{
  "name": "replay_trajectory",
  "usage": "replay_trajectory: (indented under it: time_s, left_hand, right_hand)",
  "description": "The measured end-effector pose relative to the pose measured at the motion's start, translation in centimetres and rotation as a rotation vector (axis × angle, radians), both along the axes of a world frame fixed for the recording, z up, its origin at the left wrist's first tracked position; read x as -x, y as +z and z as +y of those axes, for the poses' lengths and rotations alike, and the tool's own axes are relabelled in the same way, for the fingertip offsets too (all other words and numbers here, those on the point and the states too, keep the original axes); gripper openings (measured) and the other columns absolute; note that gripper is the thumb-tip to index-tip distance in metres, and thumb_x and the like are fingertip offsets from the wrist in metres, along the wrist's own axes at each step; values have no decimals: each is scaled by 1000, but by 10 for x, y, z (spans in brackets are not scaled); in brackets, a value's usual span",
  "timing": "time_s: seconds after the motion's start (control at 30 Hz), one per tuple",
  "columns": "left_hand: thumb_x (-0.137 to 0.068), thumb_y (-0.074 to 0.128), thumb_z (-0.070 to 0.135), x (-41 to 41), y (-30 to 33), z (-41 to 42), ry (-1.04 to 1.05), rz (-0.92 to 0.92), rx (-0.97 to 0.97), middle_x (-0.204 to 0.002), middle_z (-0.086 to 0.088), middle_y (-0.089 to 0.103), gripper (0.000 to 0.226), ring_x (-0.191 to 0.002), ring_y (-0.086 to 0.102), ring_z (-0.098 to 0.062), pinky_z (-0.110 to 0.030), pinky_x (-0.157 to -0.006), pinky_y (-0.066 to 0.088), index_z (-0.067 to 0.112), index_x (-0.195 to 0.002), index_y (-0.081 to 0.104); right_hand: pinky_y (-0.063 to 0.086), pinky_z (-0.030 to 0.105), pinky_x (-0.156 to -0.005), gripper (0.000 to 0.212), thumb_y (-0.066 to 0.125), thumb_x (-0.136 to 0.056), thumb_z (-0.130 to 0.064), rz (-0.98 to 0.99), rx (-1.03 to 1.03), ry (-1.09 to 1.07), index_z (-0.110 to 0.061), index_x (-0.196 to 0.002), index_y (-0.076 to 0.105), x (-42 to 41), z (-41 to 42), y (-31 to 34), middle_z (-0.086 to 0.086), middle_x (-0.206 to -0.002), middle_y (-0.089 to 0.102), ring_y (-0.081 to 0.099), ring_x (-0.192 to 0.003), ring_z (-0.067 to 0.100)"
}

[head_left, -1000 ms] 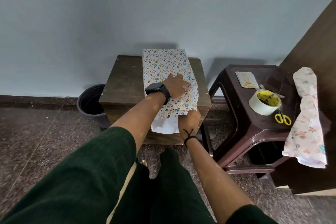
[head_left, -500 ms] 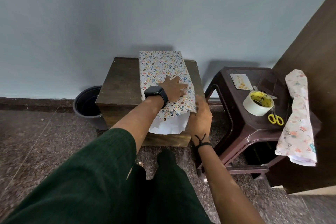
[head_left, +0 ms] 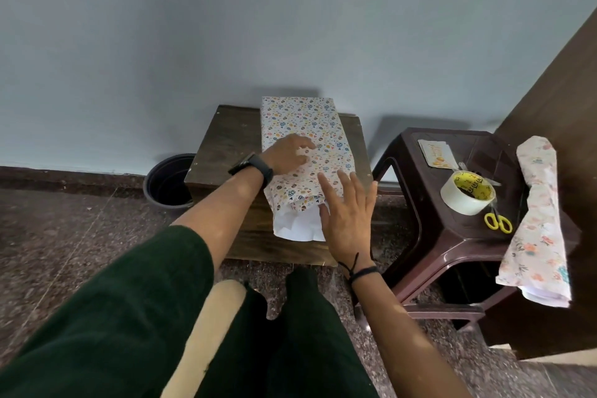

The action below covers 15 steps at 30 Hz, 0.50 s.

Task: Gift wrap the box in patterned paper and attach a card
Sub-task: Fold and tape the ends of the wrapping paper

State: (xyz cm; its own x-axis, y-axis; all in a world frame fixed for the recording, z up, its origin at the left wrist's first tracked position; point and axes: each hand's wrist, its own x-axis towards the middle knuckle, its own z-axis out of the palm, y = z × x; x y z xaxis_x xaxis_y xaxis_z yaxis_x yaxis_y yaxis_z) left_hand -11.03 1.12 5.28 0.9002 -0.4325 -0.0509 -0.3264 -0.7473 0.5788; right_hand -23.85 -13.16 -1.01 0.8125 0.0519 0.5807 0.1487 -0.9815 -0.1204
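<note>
Two hands work at the box [head_left: 307,152], a long rectangular form in glossy patterned paper lying on the dark wooden surface [head_left: 226,142]. Left hand [head_left: 289,153] presses the box top, fingers loosely bent. Right hand [head_left: 347,220] hovers spread flat at the box's near right corner, over the paper's loose white end. Right of the box, a brown plastic stool [head_left: 420,236] carries card [head_left: 436,153], tape roll [head_left: 467,192], yellow scissors [head_left: 498,222] and floral paper [head_left: 536,223].
</note>
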Motion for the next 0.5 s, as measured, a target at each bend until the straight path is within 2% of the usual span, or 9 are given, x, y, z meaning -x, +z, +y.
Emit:
replay_trajectory:
  time_s: [0.07, 0.13, 0.2, 0.3, 0.43, 0.5]
  left_hand:
    - [-95, 54, 18, 5, -8, 25, 124, -58, 36, -135, -7, 46, 26, -126, 43, -21, -25, -100, 31, 17, -120, 60]
    - [-95, 54, 20, 12, -15, 46, 152, -70, 11, -131, -5, 47, 23, -122, 45, -19, -24, -97, 31, 19, -117, 62]
    - [-96, 52, 20, 18, -18, 58, 133, -50, -7, -131, -5, 49, 24, -119, 47, -19, -22, -95, 32, 18, -118, 62]
    - [-100, 44, 20, 23, -17, 61, 115, -33, -43, -138, -5, 49, 31, -127, 44, -19, -26, -102, 32, 16, -127, 59]
    - [-101, 41, 24, 21, -12, 61, 87, -17, -136, -145, -5, 44, 35, -133, 40, -21, -30, -108, 29, 18, -132, 55]
    - [-101, 41, 25, 19, -12, 63, 77, -2, -159, -149, -4, 40, 35, -136, 37, -21, -30, -110, 27, 20, -134, 53]
  right_hand:
    - [10, 58, -112, 57, 74, -74, -11, -41, -6, -5, -23, -127, 56, -1, 6, 2, 13, -125, 57, 47, -125, 35]
    - [8, 58, -111, 54, 74, -71, -8, -66, 21, -5, -23, -122, 61, -2, 12, 3, 12, -122, 59, 49, -122, 34]
    - [11, 61, -110, 50, 76, -70, -8, -67, 44, 20, -24, -115, 65, -4, 19, 4, 11, -120, 61, 52, -120, 35]
    - [19, 64, -108, 32, 74, -77, -12, -118, -13, 48, -25, -106, 70, -7, 29, 10, 9, -115, 64, 54, -117, 34]
    - [24, 51, -107, 28, 62, -85, -17, -191, -170, 34, -23, -112, 67, 1, 32, 9, 11, -115, 60, 49, -114, 29]
    - [33, 36, -92, 20, 59, -88, -19, -224, -255, 102, -14, -106, 67, 19, 43, 5, 11, -101, 59, 47, -97, 22]
